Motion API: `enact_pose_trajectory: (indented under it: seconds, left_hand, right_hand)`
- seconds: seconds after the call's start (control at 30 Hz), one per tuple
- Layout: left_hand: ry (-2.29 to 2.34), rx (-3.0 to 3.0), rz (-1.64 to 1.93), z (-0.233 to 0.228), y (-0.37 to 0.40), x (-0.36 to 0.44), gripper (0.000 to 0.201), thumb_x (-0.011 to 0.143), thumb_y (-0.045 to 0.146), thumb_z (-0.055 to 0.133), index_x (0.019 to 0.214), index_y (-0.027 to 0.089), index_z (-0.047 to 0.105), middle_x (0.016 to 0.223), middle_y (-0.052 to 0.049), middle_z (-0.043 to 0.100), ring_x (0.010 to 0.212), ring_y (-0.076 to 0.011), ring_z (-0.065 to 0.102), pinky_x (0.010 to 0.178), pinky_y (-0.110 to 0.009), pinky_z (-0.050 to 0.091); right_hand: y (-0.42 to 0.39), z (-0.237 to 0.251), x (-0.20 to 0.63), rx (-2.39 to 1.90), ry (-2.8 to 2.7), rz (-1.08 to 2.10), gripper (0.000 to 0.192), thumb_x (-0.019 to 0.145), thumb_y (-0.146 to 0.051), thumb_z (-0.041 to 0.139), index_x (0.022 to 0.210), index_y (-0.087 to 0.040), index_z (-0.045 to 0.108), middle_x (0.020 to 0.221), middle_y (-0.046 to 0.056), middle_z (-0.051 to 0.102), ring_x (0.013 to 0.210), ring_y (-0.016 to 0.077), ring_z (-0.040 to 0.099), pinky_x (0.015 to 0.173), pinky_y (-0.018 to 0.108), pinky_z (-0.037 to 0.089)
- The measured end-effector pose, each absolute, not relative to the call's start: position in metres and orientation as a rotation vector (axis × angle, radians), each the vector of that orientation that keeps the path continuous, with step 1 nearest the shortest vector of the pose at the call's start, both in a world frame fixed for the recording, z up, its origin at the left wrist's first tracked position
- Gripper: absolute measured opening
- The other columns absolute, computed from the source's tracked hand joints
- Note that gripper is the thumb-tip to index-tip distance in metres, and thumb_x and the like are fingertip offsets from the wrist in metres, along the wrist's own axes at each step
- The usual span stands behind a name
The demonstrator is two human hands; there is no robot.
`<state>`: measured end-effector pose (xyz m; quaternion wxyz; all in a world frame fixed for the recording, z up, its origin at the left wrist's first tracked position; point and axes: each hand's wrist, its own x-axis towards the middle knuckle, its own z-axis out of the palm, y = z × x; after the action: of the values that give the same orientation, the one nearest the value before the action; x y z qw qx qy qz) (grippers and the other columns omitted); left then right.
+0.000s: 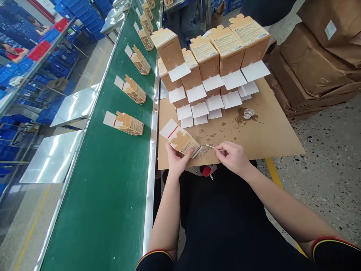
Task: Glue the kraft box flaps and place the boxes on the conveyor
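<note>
My left hand holds a small brown carton with a white flap and a red stripe, lying on the cardboard sheet that covers the work table. My right hand pinches a thin stick whose tip points toward the carton's near end. Behind them stands a stack of several similar cartons with white flaps hanging open toward me.
A green conveyor belt runs along the left, carrying several cartons lying on their sides. A small roll of tape lies on the stained cardboard. Brown wrapped bundles are piled at the right. Blue crates and other people are at far left.
</note>
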<state>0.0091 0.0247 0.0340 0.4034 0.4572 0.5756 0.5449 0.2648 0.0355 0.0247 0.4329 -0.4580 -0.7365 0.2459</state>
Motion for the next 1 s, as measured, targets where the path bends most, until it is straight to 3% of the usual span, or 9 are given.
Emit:
enact_pose_trajectory:
  seconds: [0.2, 0.4, 0.6, 0.8, 0.9, 1.0]
  left_hand:
    - [1.615, 1.334, 1.365, 0.022, 0.009, 0.023, 0.07, 0.084, 0.045, 0.099, 0.131, 0.03, 0.05, 0.13, -0.008, 0.069, 0.124, -0.0283, 0.075, 0.109, -0.046, 0.064]
    - [1.676, 1.374, 1.371, 0.016, 0.017, 0.014, 0.08, 0.075, 0.046, 0.104, 0.133, 0.028, 0.053, 0.13, -0.013, 0.073, 0.122, -0.0321, 0.078, 0.108, -0.049, 0.067]
    - [1.932, 1.168, 1.788, 0.048, 0.016, -0.111, 0.107, 0.069, 0.05, 0.107, 0.149, 0.031, 0.038, 0.162, -0.017, 0.061, 0.147, -0.0322, 0.07, 0.125, -0.055, 0.059]
    - [2.178, 0.848, 1.584, 0.054, 0.006, -0.195, 0.099, 0.063, 0.036, 0.109, 0.136, 0.028, 0.042, 0.137, -0.013, 0.073, 0.135, -0.0325, 0.076, 0.125, -0.065, 0.056]
    - [2.252, 0.892, 1.502, 0.054, -0.002, -0.197, 0.109, 0.062, 0.034, 0.108, 0.146, 0.029, 0.039, 0.148, -0.016, 0.067, 0.148, -0.0353, 0.067, 0.132, -0.068, 0.046]
    - [2.424, 1.16, 1.735, 0.075, -0.002, -0.194, 0.115, 0.068, 0.046, 0.099, 0.158, 0.027, 0.031, 0.169, -0.022, 0.048, 0.168, -0.0388, 0.045, 0.142, -0.067, 0.028]
  right_hand:
    - [0.019, 0.038, 0.29, -1.217, -1.691, 0.636, 0.021, 0.102, -0.02, 0.073, 0.081, -0.023, 0.074, 0.066, -0.001, 0.061, 0.055, 0.013, 0.051, 0.054, 0.029, 0.042]
    - [0.018, 0.042, 0.293, -1.211, -1.641, 0.676, 0.024, 0.102, -0.03, 0.076, 0.08, -0.024, 0.076, 0.064, -0.001, 0.061, 0.053, 0.0125, 0.051, 0.05, 0.028, 0.041]
    - [0.022, 0.043, 0.312, -1.271, -1.531, 0.674, 0.026, 0.102, -0.041, 0.08, 0.083, -0.024, 0.08, 0.068, 0.001, 0.068, 0.056, 0.0146, 0.057, 0.052, 0.029, 0.047]
    - [0.023, 0.039, 0.314, -1.277, -1.474, 0.715, 0.033, 0.101, -0.049, 0.08, 0.08, -0.024, 0.079, 0.067, 0.002, 0.069, 0.056, 0.0149, 0.058, 0.053, 0.03, 0.049]
    - [0.021, 0.04, 0.319, -1.307, -1.47, 0.72, 0.038, 0.102, -0.055, 0.079, 0.078, -0.024, 0.078, 0.064, 0.002, 0.065, 0.055, 0.0147, 0.055, 0.052, 0.03, 0.048]
    - [0.015, 0.041, 0.333, -1.368, -1.434, 0.694, 0.041, 0.102, -0.06, 0.079, 0.081, -0.025, 0.079, 0.064, 0.002, 0.064, 0.056, 0.0158, 0.057, 0.053, 0.031, 0.051]
